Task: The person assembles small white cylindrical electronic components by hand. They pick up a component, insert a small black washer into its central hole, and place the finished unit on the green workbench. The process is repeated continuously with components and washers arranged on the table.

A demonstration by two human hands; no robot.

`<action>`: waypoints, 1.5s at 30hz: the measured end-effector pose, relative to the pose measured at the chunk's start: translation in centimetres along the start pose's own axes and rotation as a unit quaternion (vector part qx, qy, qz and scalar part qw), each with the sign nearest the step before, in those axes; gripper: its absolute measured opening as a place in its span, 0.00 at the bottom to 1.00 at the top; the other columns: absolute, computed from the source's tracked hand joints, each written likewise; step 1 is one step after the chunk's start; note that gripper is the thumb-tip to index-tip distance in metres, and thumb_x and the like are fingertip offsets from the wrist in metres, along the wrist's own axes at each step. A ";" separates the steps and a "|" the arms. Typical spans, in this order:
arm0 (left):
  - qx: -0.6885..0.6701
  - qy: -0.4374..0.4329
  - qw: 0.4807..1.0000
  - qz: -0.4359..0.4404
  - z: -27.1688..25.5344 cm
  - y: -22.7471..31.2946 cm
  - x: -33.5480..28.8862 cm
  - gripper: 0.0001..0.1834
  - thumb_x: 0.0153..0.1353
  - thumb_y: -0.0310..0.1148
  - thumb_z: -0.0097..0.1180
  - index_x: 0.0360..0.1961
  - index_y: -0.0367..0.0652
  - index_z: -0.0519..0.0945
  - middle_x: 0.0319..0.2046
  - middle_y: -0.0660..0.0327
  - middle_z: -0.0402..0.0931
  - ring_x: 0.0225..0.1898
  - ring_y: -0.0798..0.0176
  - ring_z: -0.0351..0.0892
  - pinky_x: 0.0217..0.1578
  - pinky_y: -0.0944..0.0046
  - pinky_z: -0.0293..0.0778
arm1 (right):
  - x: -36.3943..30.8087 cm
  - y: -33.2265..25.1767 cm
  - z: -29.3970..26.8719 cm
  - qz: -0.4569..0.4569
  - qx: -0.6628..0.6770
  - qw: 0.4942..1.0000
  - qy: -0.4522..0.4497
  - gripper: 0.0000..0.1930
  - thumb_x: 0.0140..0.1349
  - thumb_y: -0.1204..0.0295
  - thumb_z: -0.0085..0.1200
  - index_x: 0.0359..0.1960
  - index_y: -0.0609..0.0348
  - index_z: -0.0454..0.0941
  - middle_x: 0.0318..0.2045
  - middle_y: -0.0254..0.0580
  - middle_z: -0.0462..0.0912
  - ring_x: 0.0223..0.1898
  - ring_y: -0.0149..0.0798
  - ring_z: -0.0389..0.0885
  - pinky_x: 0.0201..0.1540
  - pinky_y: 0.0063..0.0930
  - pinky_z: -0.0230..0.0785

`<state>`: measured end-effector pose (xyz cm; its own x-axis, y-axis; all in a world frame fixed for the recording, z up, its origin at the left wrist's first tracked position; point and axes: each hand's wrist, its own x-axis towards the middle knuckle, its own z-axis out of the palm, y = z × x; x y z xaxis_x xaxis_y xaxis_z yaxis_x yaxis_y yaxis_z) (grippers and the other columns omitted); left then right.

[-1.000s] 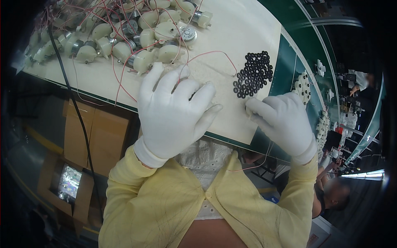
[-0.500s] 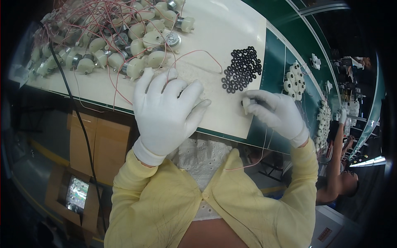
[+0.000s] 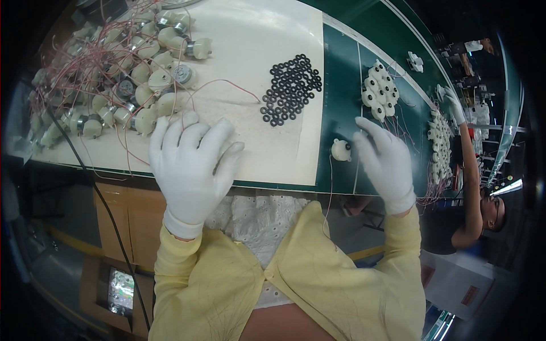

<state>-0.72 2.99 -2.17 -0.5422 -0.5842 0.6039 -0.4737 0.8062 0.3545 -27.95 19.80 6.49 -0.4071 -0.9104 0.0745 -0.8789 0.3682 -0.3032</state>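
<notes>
Right hand (image 3: pixel 387 162) open beside small motor (image 3: pixel 340 149); left hand (image 3: pixel 190 165) flat, fingers spread, nothing held.

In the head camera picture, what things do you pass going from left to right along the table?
Pile of small motors with red wires → left hand → heap of black rings → single cream part → right hand → co-worker's gloved hand.
</notes>
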 end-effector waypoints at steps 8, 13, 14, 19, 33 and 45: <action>0.017 -0.003 1.000 0.007 0.0 0.3 0.1 0.16 0.55 0.38 0.73 0.44 0.50 0.87 0.36 0.61 0.78 0.50 0.49 0.79 0.62 0.42 0.67 | -1.8 -0.3 1.7 -0.072 -0.154 0.985 0.012 0.23 0.57 0.58 0.72 0.54 0.45 0.83 0.29 0.38 0.77 0.31 0.48 0.80 0.35 0.43 0.67; 0.028 -0.031 0.999 -0.002 -0.3 0.3 -0.1 0.16 0.58 0.38 0.71 0.48 0.50 0.87 0.39 0.61 0.79 0.54 0.49 0.78 0.66 0.42 0.64 | -2.4 3.9 0.6 0.000 -0.218 0.974 0.069 0.24 0.58 0.60 0.71 0.57 0.46 0.83 0.31 0.40 0.82 0.34 0.50 0.85 0.35 0.44 0.75; 0.029 -0.020 0.999 0.001 -0.1 0.3 -0.1 0.16 0.56 0.38 0.72 0.46 0.51 0.88 0.37 0.61 0.78 0.53 0.50 0.78 0.65 0.42 0.65 | -2.5 4.8 0.5 0.015 -0.222 0.972 0.081 0.24 0.58 0.60 0.71 0.57 0.45 0.83 0.31 0.39 0.83 0.34 0.49 0.85 0.35 0.44 0.75; 0.038 -0.019 0.999 0.003 0.0 0.3 -0.1 0.17 0.57 0.39 0.72 0.48 0.51 0.88 0.38 0.61 0.79 0.55 0.50 0.78 0.67 0.42 0.64 | -1.9 8.4 0.8 0.038 -0.241 0.958 0.151 0.24 0.59 0.63 0.71 0.58 0.46 0.84 0.33 0.40 0.86 0.34 0.48 0.86 0.36 0.43 0.76; 0.046 -0.042 0.998 -0.005 -1.0 0.8 -0.3 0.19 0.62 0.34 0.67 0.54 0.43 0.87 0.38 0.58 0.79 0.44 0.48 0.75 0.53 0.48 0.69 | -3.6 -0.3 1.4 -0.068 0.095 0.961 0.252 0.20 0.59 0.75 0.69 0.54 0.65 0.85 0.39 0.52 0.89 0.29 0.50 0.86 0.35 0.38 0.78; -0.222 0.050 0.972 -0.051 -3.1 4.4 -1.8 0.27 0.70 0.46 0.54 0.57 0.34 0.84 0.39 0.55 0.84 0.43 0.50 0.80 0.50 0.51 0.69 | 1.5 -11.2 6.5 -0.391 0.344 0.853 0.040 0.20 0.50 0.65 0.72 0.45 0.49 0.80 0.31 0.32 0.80 0.30 0.43 0.80 0.31 0.28 0.66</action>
<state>0.35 7.93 0.53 -0.4283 -0.6688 0.6077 -0.1622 0.7184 0.6764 -17.10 13.08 3.78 0.1957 -0.8011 0.5657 -0.5464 -0.5681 -0.6154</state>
